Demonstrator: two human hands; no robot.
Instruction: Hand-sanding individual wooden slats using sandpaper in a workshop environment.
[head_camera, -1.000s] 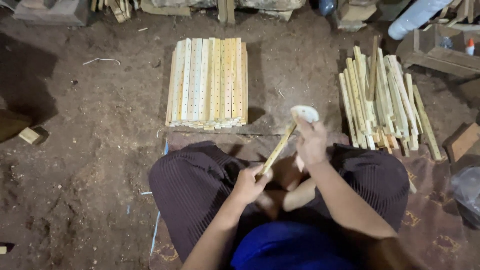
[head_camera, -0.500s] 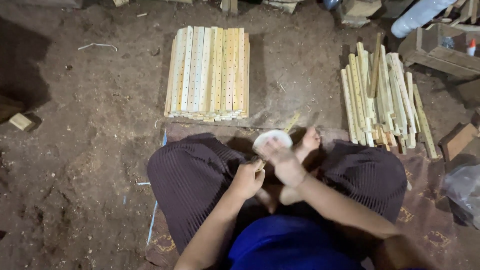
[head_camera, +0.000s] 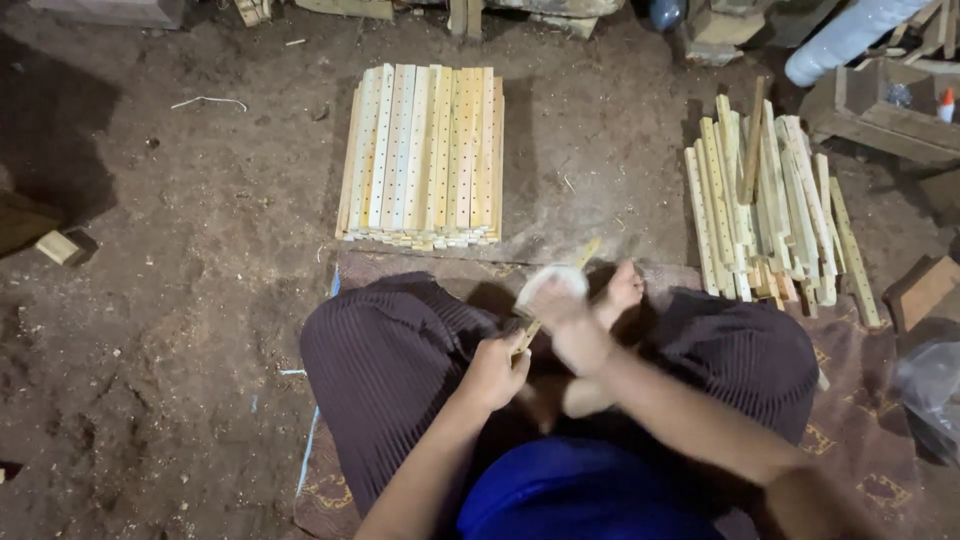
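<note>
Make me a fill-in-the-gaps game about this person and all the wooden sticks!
1. The left hand grips one end of a thin wooden ____.
2. The right hand presses a ____ pad onto that stick.
3. The sticks in the neat stack have rows of small ____.
4. The loose pile lies on the person's ____ side.

Missing words: stick; white; holes; right

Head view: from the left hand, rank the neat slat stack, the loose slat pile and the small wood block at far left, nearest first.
1. Neat slat stack: straight ahead of the left hand, beyond the knees.
2. Loose slat pile: ahead on the right side.
3. Small wood block: far left on the dirt floor, clearly farthest.
</note>
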